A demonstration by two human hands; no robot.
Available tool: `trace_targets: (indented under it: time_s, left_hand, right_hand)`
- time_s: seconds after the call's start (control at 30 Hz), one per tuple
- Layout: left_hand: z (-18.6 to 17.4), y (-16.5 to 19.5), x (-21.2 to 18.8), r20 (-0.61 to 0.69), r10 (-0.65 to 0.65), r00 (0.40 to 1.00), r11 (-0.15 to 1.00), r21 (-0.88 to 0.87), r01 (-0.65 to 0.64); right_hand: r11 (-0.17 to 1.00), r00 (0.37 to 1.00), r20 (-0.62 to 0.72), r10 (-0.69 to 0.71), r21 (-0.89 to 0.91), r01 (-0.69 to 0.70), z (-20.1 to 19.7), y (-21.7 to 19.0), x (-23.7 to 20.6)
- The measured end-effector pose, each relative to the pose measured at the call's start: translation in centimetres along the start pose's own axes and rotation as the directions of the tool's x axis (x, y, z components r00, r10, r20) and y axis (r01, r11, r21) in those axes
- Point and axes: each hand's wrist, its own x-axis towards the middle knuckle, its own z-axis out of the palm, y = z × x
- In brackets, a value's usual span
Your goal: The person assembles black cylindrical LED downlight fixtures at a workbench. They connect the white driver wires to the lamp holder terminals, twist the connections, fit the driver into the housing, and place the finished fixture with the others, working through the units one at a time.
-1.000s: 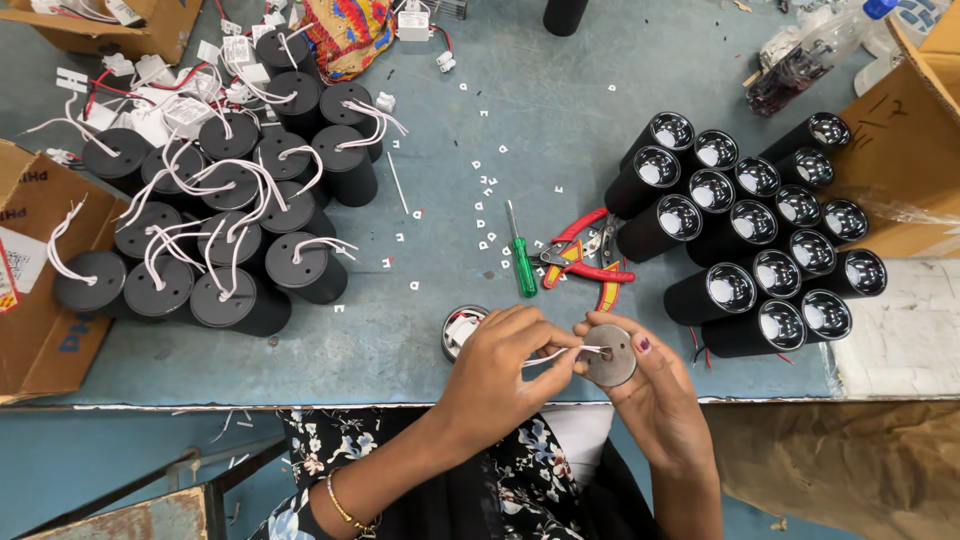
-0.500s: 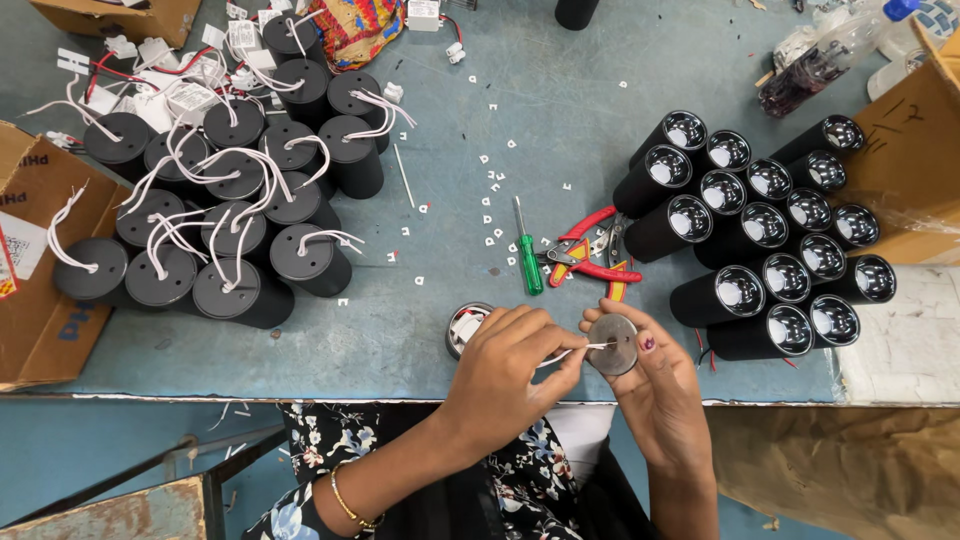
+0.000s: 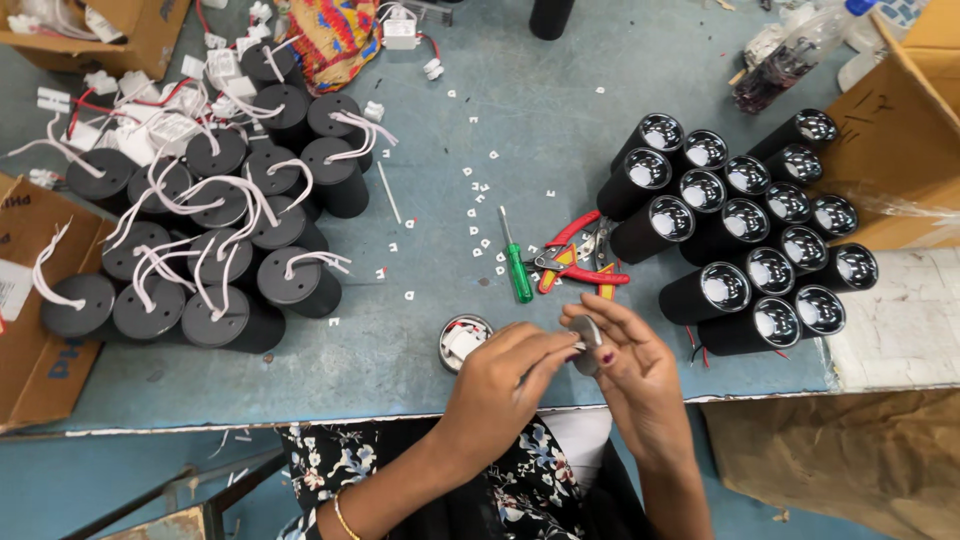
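My right hand (image 3: 635, 375) holds a small round grey metal disc (image 3: 588, 340) near the table's front edge. My left hand (image 3: 505, 385) pinches at the disc's left side, apparently on a thin white wire, and its fingertips meet the right hand's. Just left of my hands stands an open black cylinder (image 3: 465, 342) with white parts and red wire inside.
Black cylinders with white wires (image 3: 215, 235) are grouped at left. Black lamp housings with shiny lenses (image 3: 745, 235) lie at right. A green screwdriver (image 3: 516, 262), red pliers (image 3: 580, 262) and several small white bits (image 3: 480, 215) lie mid-table. Cardboard boxes (image 3: 35, 300) flank both sides.
Both hands have stayed at the front edge working on the disc. The disc has turned from face-up to nearly edge-on, and my fingers have closed in around it.
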Motion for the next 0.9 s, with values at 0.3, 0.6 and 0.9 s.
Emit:
trace_targets:
  time_s: [0.3,0.6,0.9]
  left_hand:
    - [-1.0,1.7,0.7,-0.058,0.113,0.992,0.993,0.035,-0.112]
    - [-3.8,4.6,2.4,0.054,0.123,0.991,0.936,0.327,-0.134]
    - [-4.8,3.3,3.4,0.028,0.145,0.989,0.957,0.248,-0.147]
  right_hand:
    - [0.966,0.971,0.044,-0.237,-0.093,0.24,4.2,-0.2,0.7]
    - [0.775,0.877,0.297,-0.378,-0.417,0.475,4.7,-1.3,0.0]
    - [0.865,0.932,0.308,-0.193,-0.394,0.31,4.5,-0.1,1.0]
